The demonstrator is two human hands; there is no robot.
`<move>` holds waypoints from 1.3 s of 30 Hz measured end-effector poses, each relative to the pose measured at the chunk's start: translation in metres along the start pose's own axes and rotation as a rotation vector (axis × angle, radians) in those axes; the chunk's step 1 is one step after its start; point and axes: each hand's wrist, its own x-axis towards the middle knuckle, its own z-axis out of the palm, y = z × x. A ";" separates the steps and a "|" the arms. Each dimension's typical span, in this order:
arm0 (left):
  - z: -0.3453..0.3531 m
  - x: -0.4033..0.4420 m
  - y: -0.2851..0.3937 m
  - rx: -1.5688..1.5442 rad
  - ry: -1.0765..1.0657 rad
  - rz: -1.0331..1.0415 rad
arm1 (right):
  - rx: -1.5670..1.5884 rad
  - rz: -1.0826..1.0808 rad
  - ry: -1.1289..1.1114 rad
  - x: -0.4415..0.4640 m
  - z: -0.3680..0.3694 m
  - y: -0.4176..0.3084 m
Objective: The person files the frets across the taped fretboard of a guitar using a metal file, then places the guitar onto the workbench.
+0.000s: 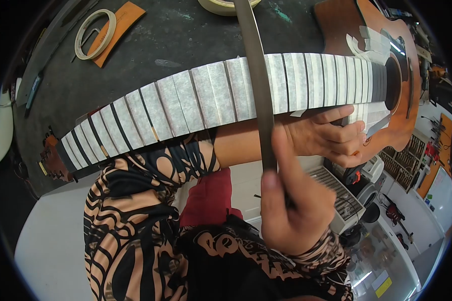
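Brown acoustic guitar (pixel 381 138): one, spanning the picture from its headstock (pixel 56 159) at centre left to its body at upper right.
Pale tape strips (pixel 213 95): over the fretboard, with dark gaps between; too narrow near the soundhole (pixel 394 83) to count surely.
Metal bar (pixel 256 65): one, long, flat, file-like, crossing the neck at upper centre; top end cut off by the frame, lower end hidden in the grip.
Right hand (pixel 298 205): lower centre, clamped on the bar.
Left hand (pixel 331 135): right of centre, below the neck, fingers curled, thumb hard to make out; whether it grips the guitar I cannot tell.
Tape rolls (pixel 78 44): two, at upper left and top centre, the latter cut off and partly behind the bar.
Orange-brown curved piece (pixel 128 22): one, upper left, its marking too small to read.
Tabletop (pixel 201 37): dark, under both rolls.
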 end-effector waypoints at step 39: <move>0.006 0.004 0.010 -0.018 -0.018 -0.041 | 0.190 -0.147 0.086 -0.108 -0.016 0.052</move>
